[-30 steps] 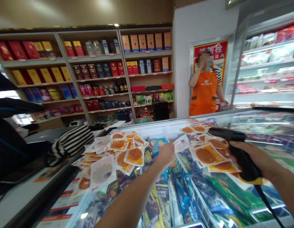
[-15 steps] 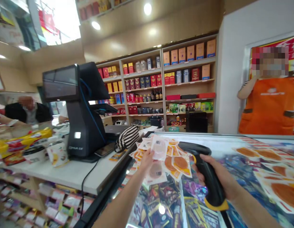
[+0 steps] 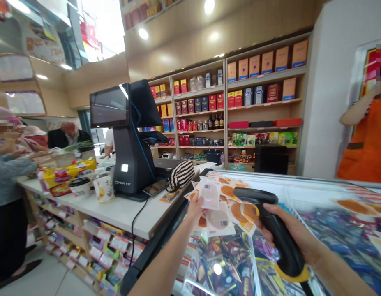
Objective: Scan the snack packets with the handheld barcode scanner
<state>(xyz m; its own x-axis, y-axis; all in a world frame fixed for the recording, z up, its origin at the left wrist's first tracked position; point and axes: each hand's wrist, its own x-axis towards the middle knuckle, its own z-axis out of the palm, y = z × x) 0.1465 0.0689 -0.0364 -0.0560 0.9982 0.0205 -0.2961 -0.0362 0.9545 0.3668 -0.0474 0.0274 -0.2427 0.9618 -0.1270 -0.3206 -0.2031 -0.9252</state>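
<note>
My left hand pinches the edge of a flat white and clear packet with a small barcode on it. Beneath lies another clear packet, and orange-printed packets spread around it on the glass top. Wrapped round the grip of a black and yellow barcode scanner is my right hand. The scanner's head points left, over the packets and close to the held one. Part of my right hand's fingers is hidden behind the grip.
Wrapped goods show through the glass-topped case. On the white counter at left stand a black checkout terminal, a striped pouch and a phone. Other people stand at far left; a person in an orange apron is at right.
The view has turned left, so the terminal and shelves sit further right and more people show at left. Both hands keep their hold on the packet and the scanner.
</note>
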